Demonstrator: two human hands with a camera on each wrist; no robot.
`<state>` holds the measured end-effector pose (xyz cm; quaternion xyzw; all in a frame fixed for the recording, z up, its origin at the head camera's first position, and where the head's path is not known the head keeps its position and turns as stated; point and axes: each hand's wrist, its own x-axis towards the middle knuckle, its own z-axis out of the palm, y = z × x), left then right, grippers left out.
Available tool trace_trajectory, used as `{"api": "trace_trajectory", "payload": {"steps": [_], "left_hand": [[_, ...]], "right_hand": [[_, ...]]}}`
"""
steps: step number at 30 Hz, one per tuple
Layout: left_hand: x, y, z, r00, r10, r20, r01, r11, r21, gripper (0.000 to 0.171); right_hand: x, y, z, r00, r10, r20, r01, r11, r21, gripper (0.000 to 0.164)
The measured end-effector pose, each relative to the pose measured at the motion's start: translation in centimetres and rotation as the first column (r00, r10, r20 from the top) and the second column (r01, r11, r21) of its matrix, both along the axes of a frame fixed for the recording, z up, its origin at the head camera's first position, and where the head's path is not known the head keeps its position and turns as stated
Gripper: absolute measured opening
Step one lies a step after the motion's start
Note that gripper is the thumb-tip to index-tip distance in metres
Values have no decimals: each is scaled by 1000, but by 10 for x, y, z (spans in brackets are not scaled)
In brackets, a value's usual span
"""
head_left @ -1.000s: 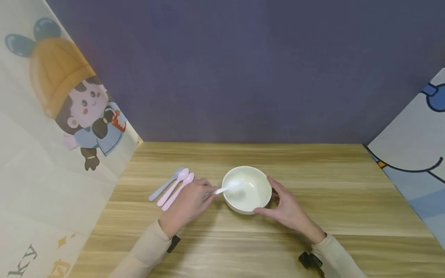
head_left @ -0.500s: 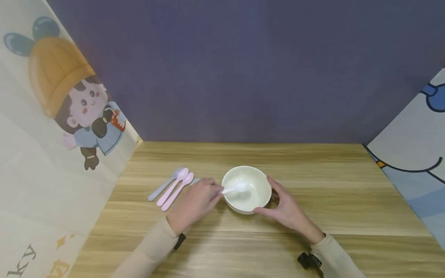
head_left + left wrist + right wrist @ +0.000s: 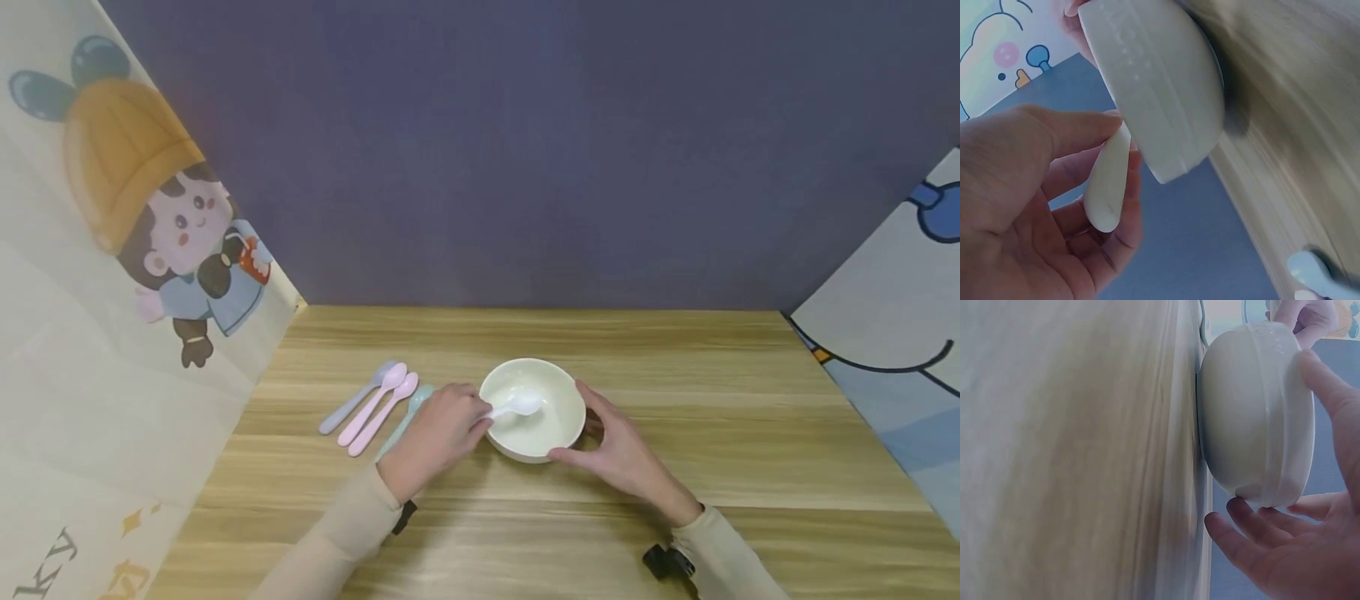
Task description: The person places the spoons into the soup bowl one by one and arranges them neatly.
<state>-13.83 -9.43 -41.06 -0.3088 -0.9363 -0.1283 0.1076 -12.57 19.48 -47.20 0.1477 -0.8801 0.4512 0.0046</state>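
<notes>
A white bowl (image 3: 551,429) stands upright on the wooden table. My left hand (image 3: 441,429) is at its left rim and pinches the handle of a white spoon (image 3: 525,404), whose head is over the inside of the bowl. In the left wrist view the handle end of the spoon (image 3: 1109,187) sticks out below the thumb, close to the rim. The right hand (image 3: 622,446) grips the bowl from the right, thumb on the near side and fingers round the far side. In the right wrist view these fingers (image 3: 1254,528) touch the wall of the bowl (image 3: 1241,412).
Left of the bowl lie a grey-blue spoon (image 3: 352,404), two pink spoons (image 3: 371,406) (image 3: 384,414) and a pale green spoon (image 3: 412,407), partly behind the left hand. A dark wall (image 3: 540,167) rises behind the table (image 3: 675,358), with printed panels (image 3: 97,350) on both sides.
My left hand has moved right with the white spoon, bringing its head further over the bowl. The pale green spoon has come into sight behind that hand. The right hand stays on the bowl.
</notes>
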Motion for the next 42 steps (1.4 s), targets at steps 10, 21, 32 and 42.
{"api": "trace_trajectory", "payload": {"steps": [10, 21, 32, 42], "left_hand": [[-1, 8, 1, 999, -10, 41, 9, 1000, 18, 8], [-1, 9, -6, 999, -7, 42, 4, 999, 54, 8], [-5, 8, -15, 979, 60, 194, -100, 974, 204, 21], [-3, 8, -22, 979, 85, 187, -136, 951, 277, 21]], "right_hand": [[-1, 0, -2, 1000, 7, 18, -6, 1000, -20, 116], [-1, 1, -2, 999, 31, 25, -29, 998, -55, 114], [-1, 1, -2, 999, 27, 19, -26, 999, -48, 114], [-1, 1, -3, 999, 20, 29, -19, 999, -45, 115]]}}
